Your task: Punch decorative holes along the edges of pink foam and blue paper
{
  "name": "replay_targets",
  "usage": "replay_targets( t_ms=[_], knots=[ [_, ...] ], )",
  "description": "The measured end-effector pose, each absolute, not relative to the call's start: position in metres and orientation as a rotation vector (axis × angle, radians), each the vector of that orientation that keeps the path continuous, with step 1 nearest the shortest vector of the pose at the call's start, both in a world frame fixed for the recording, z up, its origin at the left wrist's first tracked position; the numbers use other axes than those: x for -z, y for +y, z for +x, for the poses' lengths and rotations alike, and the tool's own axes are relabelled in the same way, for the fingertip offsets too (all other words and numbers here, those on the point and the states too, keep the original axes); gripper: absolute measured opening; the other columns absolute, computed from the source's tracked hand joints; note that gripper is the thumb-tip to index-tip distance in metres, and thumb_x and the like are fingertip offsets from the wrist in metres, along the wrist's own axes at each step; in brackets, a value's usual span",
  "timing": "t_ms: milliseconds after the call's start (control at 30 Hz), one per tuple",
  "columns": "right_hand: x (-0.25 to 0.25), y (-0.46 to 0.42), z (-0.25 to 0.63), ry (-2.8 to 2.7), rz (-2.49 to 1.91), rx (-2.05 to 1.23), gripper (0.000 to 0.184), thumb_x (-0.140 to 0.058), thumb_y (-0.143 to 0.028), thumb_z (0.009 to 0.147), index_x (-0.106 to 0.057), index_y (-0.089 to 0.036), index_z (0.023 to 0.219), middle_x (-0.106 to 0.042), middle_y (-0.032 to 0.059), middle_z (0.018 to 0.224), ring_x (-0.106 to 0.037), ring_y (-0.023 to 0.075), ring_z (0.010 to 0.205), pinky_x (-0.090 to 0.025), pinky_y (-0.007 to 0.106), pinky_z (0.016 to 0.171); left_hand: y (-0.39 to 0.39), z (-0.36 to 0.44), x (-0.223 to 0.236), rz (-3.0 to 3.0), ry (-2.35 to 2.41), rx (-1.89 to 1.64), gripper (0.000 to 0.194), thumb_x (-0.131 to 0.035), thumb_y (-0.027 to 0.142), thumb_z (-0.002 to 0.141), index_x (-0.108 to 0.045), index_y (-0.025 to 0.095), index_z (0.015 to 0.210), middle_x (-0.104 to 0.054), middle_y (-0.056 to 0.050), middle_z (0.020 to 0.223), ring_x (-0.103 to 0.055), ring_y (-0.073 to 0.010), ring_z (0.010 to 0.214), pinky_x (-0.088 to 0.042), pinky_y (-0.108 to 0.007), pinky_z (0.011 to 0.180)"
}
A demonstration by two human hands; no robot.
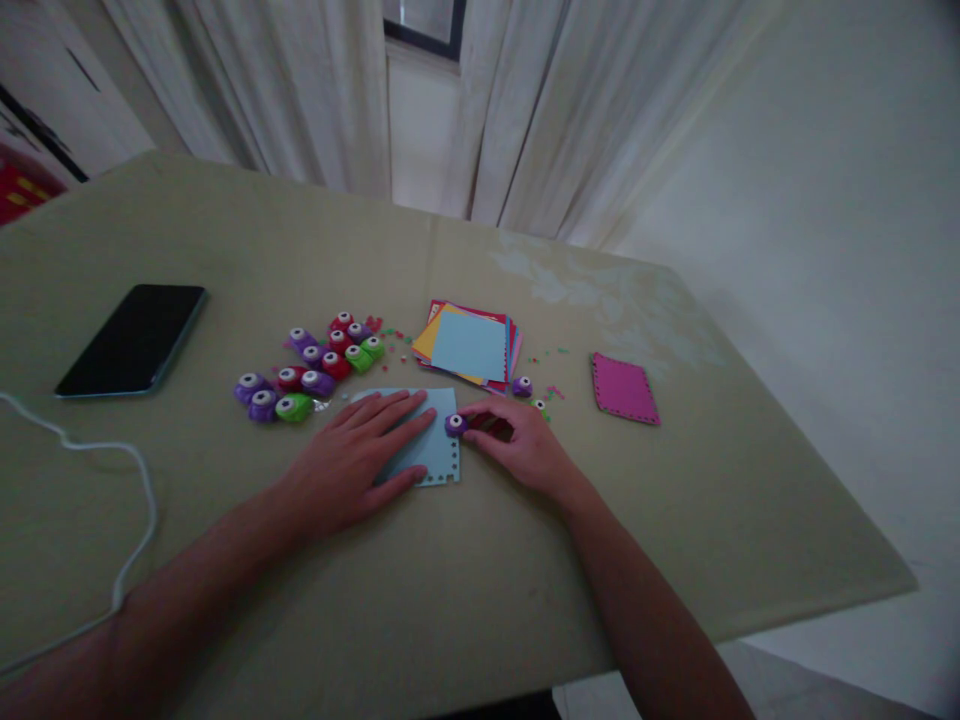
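A light blue square of paper (444, 462) lies on the table, with small holes punched along its right edge and lower right corner. My left hand (367, 445) rests flat on it, fingers spread, and covers much of its left part. Between thumb and fingers, my right hand (517, 440) grips a small purple craft punch (455, 425) with a white, eye-like top. That punch sits at the paper's right edge. Just beyond my right hand are another purple punch (523, 386) and a partly hidden green punch (539, 407).
Several purple, red and green punches (311, 355) cluster at left, with tiny paper bits around. Coloured paper squares (471, 343) are stacked behind my hands. A pink square with a punched edge (625, 388) lies right. A tablet (133, 340) and white cable (150, 490) lie left.
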State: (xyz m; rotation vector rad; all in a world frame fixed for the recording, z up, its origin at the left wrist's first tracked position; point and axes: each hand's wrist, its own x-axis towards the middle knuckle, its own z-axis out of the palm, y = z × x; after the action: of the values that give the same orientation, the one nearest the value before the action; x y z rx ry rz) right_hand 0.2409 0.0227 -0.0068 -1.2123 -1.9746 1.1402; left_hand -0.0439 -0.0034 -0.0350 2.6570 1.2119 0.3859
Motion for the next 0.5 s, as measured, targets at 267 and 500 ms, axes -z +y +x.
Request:
replay_targets(
  t_ms=[267, 500],
  knots=[
    [0.0069, 0.0230, 0.2413, -1.973, -1.205, -1.160, 0.021, -0.076, -0.025, 0.097, -0.078, -0.023, 0.118, -0.081, 0.0053, 0.111, -0.075, 0.0194, 0.095, -0.058, 0.033, 0.086, -0.0033, -0.0434, 0.0359, 2.641, 1.215, -0.401, 0.066, -0.048, 0.060, 0.109, -0.042, 0.029, 0.168, -0.039, -0.006, 0.175, -0.042, -0.0328, 0.158, -0.031, -0.054, 0.130],
    [0.0061, 0.0224, 0.2407, -1.975, -1.218, -1.147, 0.021, -0.076, -0.027, 0.098, -0.078, -0.024, 0.119, -0.081, 0.0049, 0.112, -0.075, 0.0196, 0.095, -0.058, 0.033, 0.084, -0.0036, -0.0435, 0.0351, 2.644, 1.213, -0.407, 0.066, -0.048, 0.059, 0.109, -0.042, 0.029, 0.168, -0.040, -0.006, 0.175, -0.043, -0.0323, 0.157, -0.032, -0.054, 0.130]
  ],
)
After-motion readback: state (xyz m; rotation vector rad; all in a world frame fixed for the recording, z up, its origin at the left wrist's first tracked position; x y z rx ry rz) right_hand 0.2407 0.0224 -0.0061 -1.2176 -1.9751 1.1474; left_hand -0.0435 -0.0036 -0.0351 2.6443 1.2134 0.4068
